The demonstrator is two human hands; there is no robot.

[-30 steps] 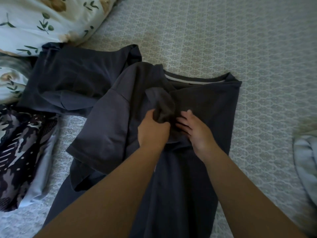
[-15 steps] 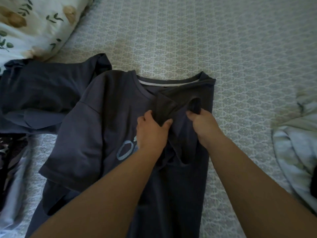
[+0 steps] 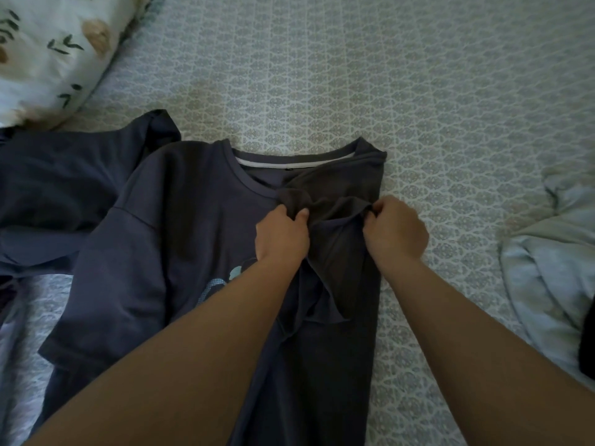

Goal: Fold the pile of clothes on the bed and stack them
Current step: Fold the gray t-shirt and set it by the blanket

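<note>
A dark grey-blue T-shirt (image 3: 180, 226) lies face up on the bed, collar away from me, with a pale print partly hidden under my left forearm. Its right sleeve (image 3: 335, 252) is folded inward over the chest. My left hand (image 3: 281, 235) grips a bunch of that sleeve's cloth near the collar. My right hand (image 3: 394, 231) pinches the sleeve's edge at the shirt's right side. A second dark garment (image 3: 58, 191) lies flat to the left, partly under the T-shirt.
A floral pillow (image 3: 54, 49) sits at the top left. A pale blue-grey garment (image 3: 547, 268) lies crumpled at the right edge. The patterned bedspread (image 3: 354, 75) stretches bare beyond the collar. A strip of pale cloth (image 3: 13, 320) shows at the left edge.
My hands have spread apart, pulling the folded sleeve wider across the chest; the right hand moved out to the shirt's right edge. The view has shifted right, revealing more of the pale garment.
</note>
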